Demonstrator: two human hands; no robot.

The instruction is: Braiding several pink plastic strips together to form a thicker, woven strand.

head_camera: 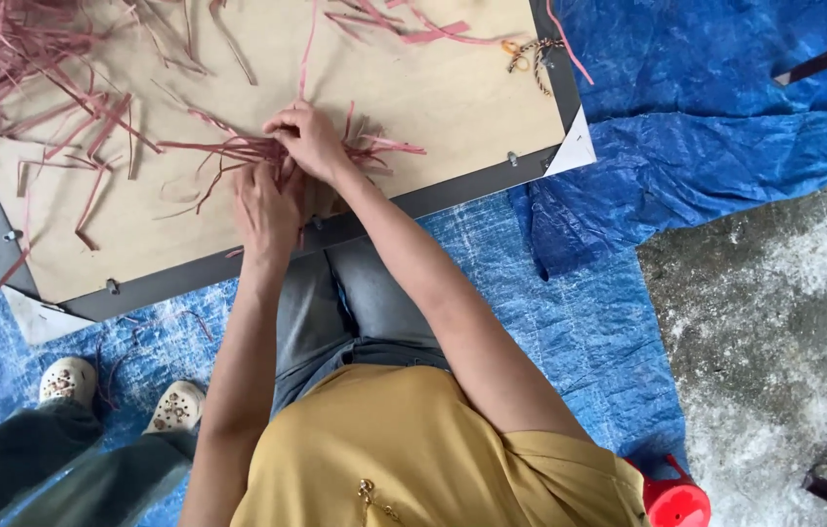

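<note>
Your left hand (267,210) and your right hand (308,141) meet near the middle of the view, both pressed into a bundle of thin reddish-pink strips (238,151) lying on a flat tan board with a dark grey frame (453,98). Your right hand curls its fingers over the bundle at its 12 o'clock side, pinching strips; your left hand sits just below, at 6 o'clock of the bundle, fingers bent into the same strands, though exactly how tightly it grips I cannot tell. The bundle fans out toward 9 o'clock and 3 o'clock from your hands. More loose reddish-pink strips (3,49) are heaped at the board's 10 o'clock corner, and a few lie along its 12 o'clock edge. The board rests on a crinkled blue plastic tarp (706,127). At 7 o'clock of the view stand another person's cream clog shoes (174,408). A red plastic container (675,503) shows at 5 o'clock, beside a bare grey concrete floor (775,322).
</note>
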